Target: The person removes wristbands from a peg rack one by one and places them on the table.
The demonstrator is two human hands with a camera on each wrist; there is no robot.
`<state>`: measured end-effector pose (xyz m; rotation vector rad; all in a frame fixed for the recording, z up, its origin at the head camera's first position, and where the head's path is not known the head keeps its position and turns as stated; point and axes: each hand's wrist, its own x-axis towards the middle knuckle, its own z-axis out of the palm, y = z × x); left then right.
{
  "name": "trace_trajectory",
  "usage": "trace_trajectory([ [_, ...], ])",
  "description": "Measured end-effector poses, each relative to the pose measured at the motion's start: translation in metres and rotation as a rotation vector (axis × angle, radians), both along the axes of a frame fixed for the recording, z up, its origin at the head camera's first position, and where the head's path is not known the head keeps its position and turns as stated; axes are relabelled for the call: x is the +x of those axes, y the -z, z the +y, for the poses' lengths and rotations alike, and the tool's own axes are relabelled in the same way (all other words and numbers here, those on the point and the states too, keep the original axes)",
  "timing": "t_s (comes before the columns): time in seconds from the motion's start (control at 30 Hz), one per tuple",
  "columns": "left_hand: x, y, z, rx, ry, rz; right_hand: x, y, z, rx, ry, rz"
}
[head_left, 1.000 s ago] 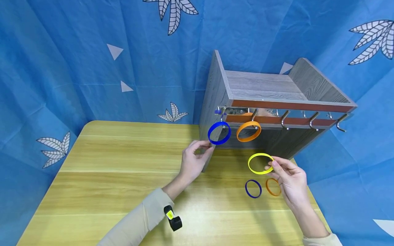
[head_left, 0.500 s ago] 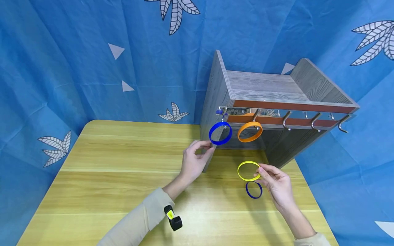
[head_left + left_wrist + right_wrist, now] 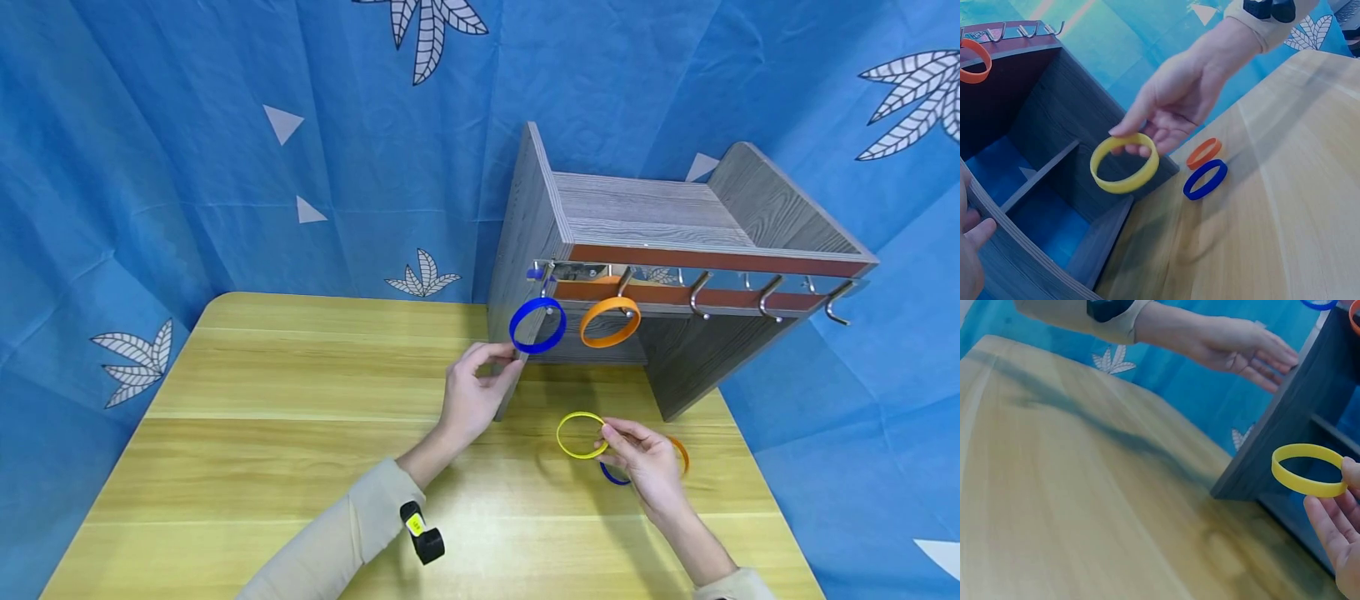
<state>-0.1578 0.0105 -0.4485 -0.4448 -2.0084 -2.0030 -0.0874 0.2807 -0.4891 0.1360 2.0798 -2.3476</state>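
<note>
My right hand (image 3: pixel 651 473) pinches a yellow wristband (image 3: pixel 581 435) by its right side, above the table; the left wrist view shows the band (image 3: pixel 1124 164) tilted, with thumb on top. My left hand (image 3: pixel 474 393) grips the front edge of the grey wooden rack's left side panel (image 3: pixel 517 225), thumb and fingers on either side. Above its fingertips a blue wristband (image 3: pixel 514 327) hangs from the leftmost hook. An orange wristband (image 3: pixel 586 324) hangs on the hook beside it. A second blue wristband (image 3: pixel 1205 180) and a second orange one (image 3: pixel 1204 154) lie on the table, partly hidden by my right hand in the head view.
Three metal hooks, such as the rightmost hook (image 3: pixel 835 303), carry nothing. The rack stands at the back right of the wooden table (image 3: pixel 300 400). A blue patterned curtain (image 3: pixel 360 150) hangs behind and beside the table.
My right hand has moved left and toward the table's front with the yellow wristband. The orange wristband on the table was covered and now partly shows again. My left hand keeps its place.
</note>
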Motion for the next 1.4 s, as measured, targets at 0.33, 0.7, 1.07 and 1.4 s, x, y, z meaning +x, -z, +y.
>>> trace_trajectory([
  [0.33,0.000,0.001,0.000,0.005,0.000,0.007,0.004,0.022,-0.006,0.024,0.004,-0.098],
  [0.7,0.000,0.001,0.000,0.000,-0.001,0.009,0.005,0.036,-0.006,0.148,0.029,-0.212],
  [1.07,-0.001,0.002,-0.001,-0.006,-0.002,0.006,0.007,0.041,-0.006,0.147,0.054,-0.235],
  [1.4,-0.001,0.003,-0.001,-0.008,0.000,0.002,0.008,0.043,-0.006,0.155,0.056,-0.213],
])
